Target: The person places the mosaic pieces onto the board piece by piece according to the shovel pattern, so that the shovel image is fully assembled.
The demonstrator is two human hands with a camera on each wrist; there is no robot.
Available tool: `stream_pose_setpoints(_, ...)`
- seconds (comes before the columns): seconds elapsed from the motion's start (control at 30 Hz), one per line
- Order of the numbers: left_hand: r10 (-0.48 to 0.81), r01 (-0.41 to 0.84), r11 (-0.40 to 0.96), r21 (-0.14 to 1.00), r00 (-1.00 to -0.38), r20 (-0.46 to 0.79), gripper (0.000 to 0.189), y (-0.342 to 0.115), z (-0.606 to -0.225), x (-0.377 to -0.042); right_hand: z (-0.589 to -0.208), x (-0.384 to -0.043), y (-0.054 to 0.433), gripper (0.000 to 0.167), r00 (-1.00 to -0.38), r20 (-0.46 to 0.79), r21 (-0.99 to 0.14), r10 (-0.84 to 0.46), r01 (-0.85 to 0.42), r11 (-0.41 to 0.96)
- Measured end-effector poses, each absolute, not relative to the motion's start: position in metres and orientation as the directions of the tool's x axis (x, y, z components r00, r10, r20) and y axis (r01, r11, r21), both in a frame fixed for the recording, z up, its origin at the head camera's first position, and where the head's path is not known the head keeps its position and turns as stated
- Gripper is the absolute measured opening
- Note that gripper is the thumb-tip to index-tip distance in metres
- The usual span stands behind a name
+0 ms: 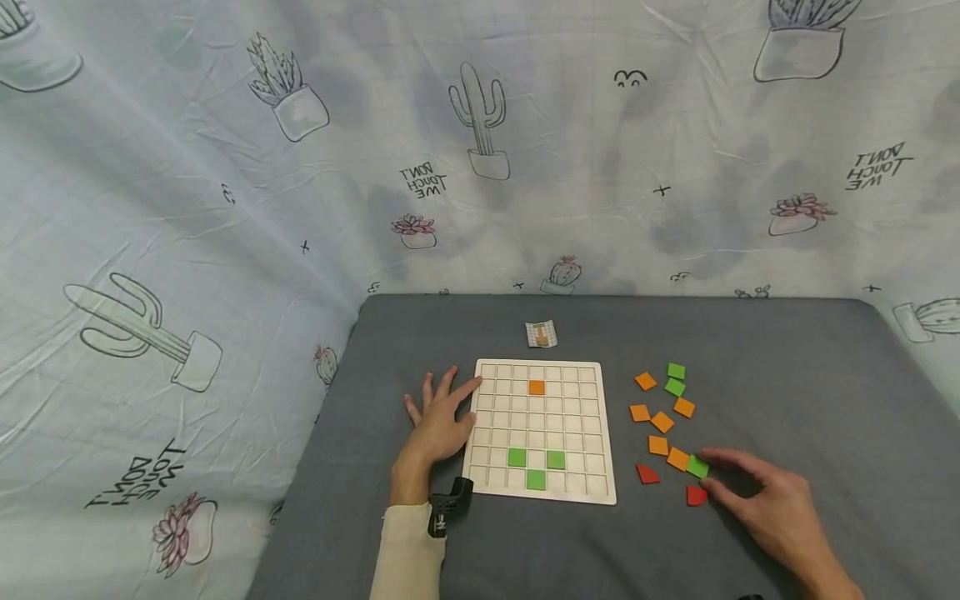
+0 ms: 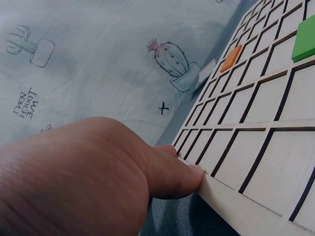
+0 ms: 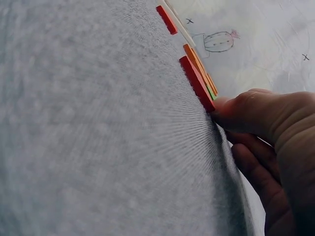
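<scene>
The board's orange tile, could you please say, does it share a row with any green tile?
No, the orange tile sits near the far edge of the board, while its three green tiles lie in nearer rows.

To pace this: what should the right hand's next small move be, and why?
Probably lift the green tile toward the board: the right hand appears to pinch it by its edges, while the left hand touches the board's edge and many cells are bare.
</scene>
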State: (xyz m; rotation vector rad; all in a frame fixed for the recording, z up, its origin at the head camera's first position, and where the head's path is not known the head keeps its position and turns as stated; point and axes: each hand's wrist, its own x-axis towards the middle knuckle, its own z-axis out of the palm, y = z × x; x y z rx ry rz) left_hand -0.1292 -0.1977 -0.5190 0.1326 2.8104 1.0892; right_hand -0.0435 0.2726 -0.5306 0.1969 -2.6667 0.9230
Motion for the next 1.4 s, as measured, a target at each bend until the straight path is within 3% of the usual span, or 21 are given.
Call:
stream_pose_setpoints(0.33, 0.133, 0.033, 0.726, 0.687, -0.987, -0.093, 0.060, -0.197, -0.516, -0.129, -0.532, -0.045, 0.276, 0.044, -0.948, 0.319, -0.625, 0.014, -0.199, 0.755)
stream_pose_setpoints(0.6, 0.134, 0.032, 0.719, 0.694, -0.987, -0.093, 0.061, -0.196, -0.513, -0.130, -0.510, -0.047, 0.275, 0.043, -0.946, 0.322, -0.681, 0.028, -0.211, 0.701)
stream_pose_setpoints(1.17, 0.130, 0.031, 0.726, 0.687, -0.987, -0.093, 0.060, -0.197, -0.514, -0.129, -0.466, -0.085, 0.246, 0.051, -0.892, 0.437, -0.642, -0.118, -0.401, 0.653)
stream_pose_setpoints(1.4, 0.127, 0.024, 0.722, 0.692, -0.987, -0.098, 0.061, -0.197, -0.514, -0.127, -0.455, -0.107, 0.220, 0.045, -0.887, 0.430, -0.664, -0.167, -0.436, 0.607)
